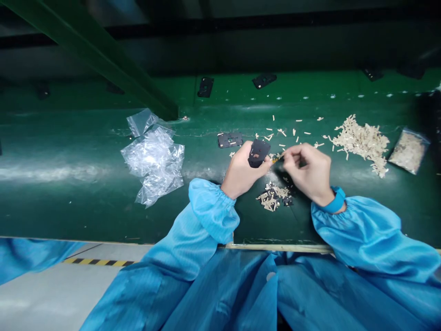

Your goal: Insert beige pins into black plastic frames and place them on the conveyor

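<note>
My left hand [242,171] grips a small flat black plastic part [259,153], tilted up above the bench. Close to its thumb tip is a tiny yellow piece [274,161], partly blurred. Facing it from the right, my right hand [306,171] has thumb and forefinger pinched together; what lies between them is too small to name. Below the hands lies a little heap of beige and black scraps [274,196]. Another black plastic part [230,139] rests flat just behind my left hand.
Crumpled clear plastic bags [151,156] lie to the left. On the right are a pile of small beige strips [360,140] and a filled zip bag [409,151]. Loose strips scatter between. More black parts [206,87] sit along the back, near a green slanted beam [103,59].
</note>
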{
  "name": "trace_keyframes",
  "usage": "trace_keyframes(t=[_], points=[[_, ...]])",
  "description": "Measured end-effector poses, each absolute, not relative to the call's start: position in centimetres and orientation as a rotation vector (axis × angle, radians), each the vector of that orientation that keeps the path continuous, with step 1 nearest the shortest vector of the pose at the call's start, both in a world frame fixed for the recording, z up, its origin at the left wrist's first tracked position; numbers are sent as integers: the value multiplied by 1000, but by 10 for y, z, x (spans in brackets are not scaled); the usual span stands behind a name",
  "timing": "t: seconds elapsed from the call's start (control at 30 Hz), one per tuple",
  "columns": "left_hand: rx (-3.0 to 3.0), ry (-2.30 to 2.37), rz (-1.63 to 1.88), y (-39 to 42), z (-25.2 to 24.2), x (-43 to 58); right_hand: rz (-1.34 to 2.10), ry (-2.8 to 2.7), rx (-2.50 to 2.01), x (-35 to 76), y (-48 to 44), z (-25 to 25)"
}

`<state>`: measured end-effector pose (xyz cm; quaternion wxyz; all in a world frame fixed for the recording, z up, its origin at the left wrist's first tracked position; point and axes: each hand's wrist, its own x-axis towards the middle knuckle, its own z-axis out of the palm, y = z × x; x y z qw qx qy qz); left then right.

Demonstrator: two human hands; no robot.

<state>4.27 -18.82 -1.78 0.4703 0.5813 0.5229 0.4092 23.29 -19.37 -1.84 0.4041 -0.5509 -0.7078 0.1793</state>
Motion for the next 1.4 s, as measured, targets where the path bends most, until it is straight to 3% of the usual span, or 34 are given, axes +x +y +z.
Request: trace_keyframes(t=[0.27, 0.47, 0.6, 0.77, 1.0, 1.13, 1.4], points=[[1690, 1290, 1143, -191, -18, 36, 547, -1743, -1519, 247, -181, -10], [1786, 1254, 1204, -192, -25, 34, 1960, -1189, -1199, 238, -194, 2], [1807, 1240, 1180, -193, -29, 32, 2237, -857, -1035, 236, -198, 3], [1736, 1227, 1167, -193, -28, 34, 2180, -817, -998, 235, -202, -1], [1162, 1122, 1072, -189, -26, 46, 1428, -1256, -1292, 229, -202, -5], [893, 1046, 1019, -188, -24, 48, 1309, -1365, -1301, 227, -203, -10], [1164, 1265, 1133, -185, -19, 44, 1205, -1513, -1379, 225, -207, -14]])
